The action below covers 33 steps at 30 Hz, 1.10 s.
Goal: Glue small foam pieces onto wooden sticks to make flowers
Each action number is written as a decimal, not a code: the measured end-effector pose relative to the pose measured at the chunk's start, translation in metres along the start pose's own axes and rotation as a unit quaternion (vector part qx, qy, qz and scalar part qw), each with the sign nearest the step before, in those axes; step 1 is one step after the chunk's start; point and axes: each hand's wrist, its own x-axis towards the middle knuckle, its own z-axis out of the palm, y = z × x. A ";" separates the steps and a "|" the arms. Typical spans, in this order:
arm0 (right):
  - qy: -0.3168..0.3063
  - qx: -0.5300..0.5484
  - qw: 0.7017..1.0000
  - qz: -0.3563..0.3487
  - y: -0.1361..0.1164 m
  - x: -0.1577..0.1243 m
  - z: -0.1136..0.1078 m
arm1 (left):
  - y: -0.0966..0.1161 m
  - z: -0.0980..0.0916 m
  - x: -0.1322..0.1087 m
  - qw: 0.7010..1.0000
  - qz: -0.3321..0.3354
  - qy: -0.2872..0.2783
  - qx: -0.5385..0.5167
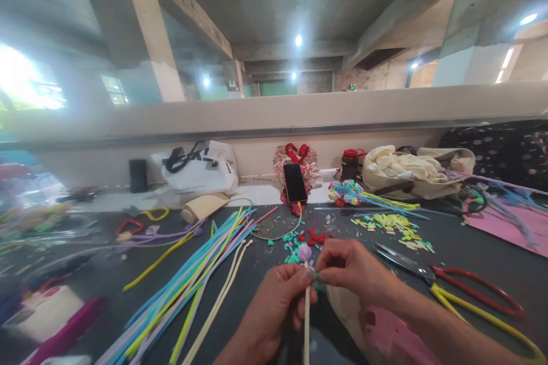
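In my left hand (pixel 276 302), a cream pipe cleaner (pixel 307 325) stands nearly upright, pinched near its top between thumb and fingers. A fuzzy light-purple ball (pixel 304 252) sits at its upper end, just above my fingertips. My right hand (pixel 353 268) is closed in a pinch beside the stem, on a small green piece (pixel 316 277) that shows at its fingertips. Whether this piece is fixed to the stem is hidden by my fingers. Just beyond my hands lie short cut teal pieces (pixel 291 254) and red pieces (pixel 314 236).
Long coloured pipe cleaners (pixel 188 285) lie on the dark table to the left. Large scissors (pixel 432 274) rest at the right, near yellow cut pieces (pixel 396 222). A phone (pixel 295 182) leans against a patterned bag (pixel 314 162); a finished-looking bunch of pom flowers (pixel 346 192) lies nearby.
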 end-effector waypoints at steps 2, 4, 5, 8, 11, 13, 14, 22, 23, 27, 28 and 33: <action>0.009 -0.011 1.000 -0.006 0.000 -0.001 0.000 | 0.000 0.001 -0.001 1.000 -0.002 -0.001 -0.004; 0.023 -0.036 0.999 -0.013 -0.001 -0.001 0.001 | 0.001 0.001 -0.002 1.000 -0.009 0.006 -0.005; 0.027 -0.044 0.999 -0.015 -0.001 -0.002 0.001 | 0.002 0.002 -0.002 1.000 -0.011 0.010 -0.007; 0.023 -0.017 1.000 -0.011 -0.001 -0.001 -0.001 | 0.003 0.003 -0.002 1.000 -0.016 0.009 -0.018; 0.028 0.045 0.998 0.028 0.000 0.002 -0.007 | 0.006 0.004 -0.003 0.999 -0.026 0.005 -0.031; 0.034 0.068 0.996 0.047 0.002 0.003 -0.008 | 0.007 0.004 -0.004 0.999 -0.032 0.006 -0.035; 0.036 0.073 0.996 0.045 0.003 0.003 -0.007 | 0.007 0.004 -0.004 0.999 -0.034 0.006 -0.037; 0.031 0.094 0.995 -0.016 0.005 0.001 0.008 | 0.004 0.005 -0.004 0.995 -0.043 -0.036 -0.079; 0.036 0.100 0.994 -0.014 0.004 0.000 0.007 | 0.004 0.005 -0.004 0.995 -0.044 -0.039 -0.077; 0.044 0.133 0.990 0.027 -0.002 -0.002 0.002 | 0.004 0.006 -0.003 0.996 -0.048 -0.026 -0.065; 0.041 0.147 0.987 0.038 -0.004 -0.002 0.000 | 0.004 0.005 -0.003 0.997 -0.049 -0.021 -0.060; 0.049 0.153 0.984 0.073 -0.011 -0.004 -0.005 | 0.002 0.003 -0.002 0.998 -0.038 0.004 -0.056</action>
